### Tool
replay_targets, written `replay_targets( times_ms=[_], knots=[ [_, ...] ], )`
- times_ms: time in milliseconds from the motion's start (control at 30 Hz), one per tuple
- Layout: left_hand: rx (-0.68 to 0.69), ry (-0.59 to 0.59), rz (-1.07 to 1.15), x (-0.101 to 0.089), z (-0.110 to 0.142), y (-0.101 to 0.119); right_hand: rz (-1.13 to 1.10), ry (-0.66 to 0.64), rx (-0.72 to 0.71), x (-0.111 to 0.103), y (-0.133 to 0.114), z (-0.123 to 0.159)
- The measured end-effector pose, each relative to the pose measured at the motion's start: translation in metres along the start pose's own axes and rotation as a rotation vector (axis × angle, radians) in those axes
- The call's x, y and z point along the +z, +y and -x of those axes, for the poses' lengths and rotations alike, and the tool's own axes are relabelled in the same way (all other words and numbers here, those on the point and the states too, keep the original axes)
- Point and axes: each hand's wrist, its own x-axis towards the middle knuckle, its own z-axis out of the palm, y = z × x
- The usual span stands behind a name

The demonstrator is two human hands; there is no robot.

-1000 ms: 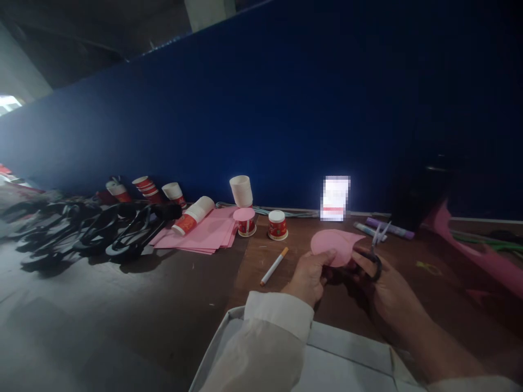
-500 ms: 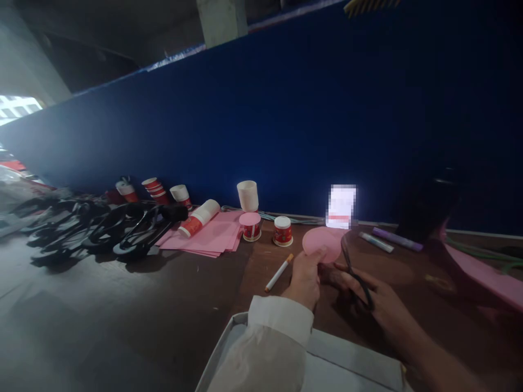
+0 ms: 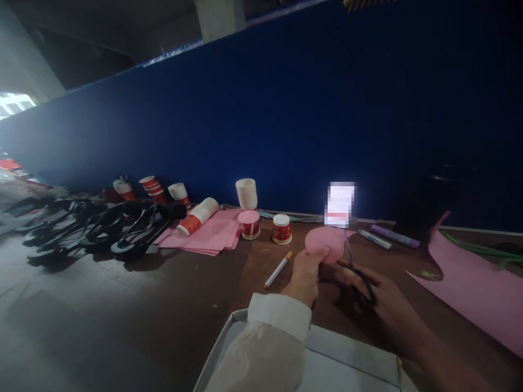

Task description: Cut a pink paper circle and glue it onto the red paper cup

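My left hand (image 3: 305,276) pinches a pink paper circle (image 3: 326,243) near its lower edge, thumb on top. In my right hand (image 3: 370,291) is a pair of dark-handled scissors (image 3: 362,277), the blades pointing up along the circle's right edge. I cannot tell whether the blades touch the paper. A white marker with orange ends (image 3: 278,270) lies left of my left hand. Beyond the hands, two short red cups stand upside down: one cup (image 3: 250,225) has a pink disc on top, the other cup (image 3: 281,228) shows a white base.
A large pink sheet (image 3: 474,277) with a curved cut lies at right. Two pens, one purple (image 3: 395,236), lie beside a bright, blurred screen (image 3: 340,204). Pink paper (image 3: 214,237), paper cups (image 3: 246,194) and several black objects (image 3: 134,234) are at left. A white box (image 3: 351,351) is nearest me.
The large pink sheet at right has dropped and now lies flatter, more of it in view. The paper circle has shifted slightly right in my left hand's grip. The scissors stay beside it.
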Motion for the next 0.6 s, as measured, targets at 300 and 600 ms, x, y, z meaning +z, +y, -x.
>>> replay_targets(
  times_ms=[300,600],
  knots=[
    [-0.026,0.000,0.016,0.002,0.004,-0.001,0.281,-0.096,-0.150,-0.008,0.006,-0.003],
    [-0.026,0.061,0.004,0.004,0.004,-0.001,0.603,-0.134,-0.387,-0.013,0.015,-0.006]
  ],
)
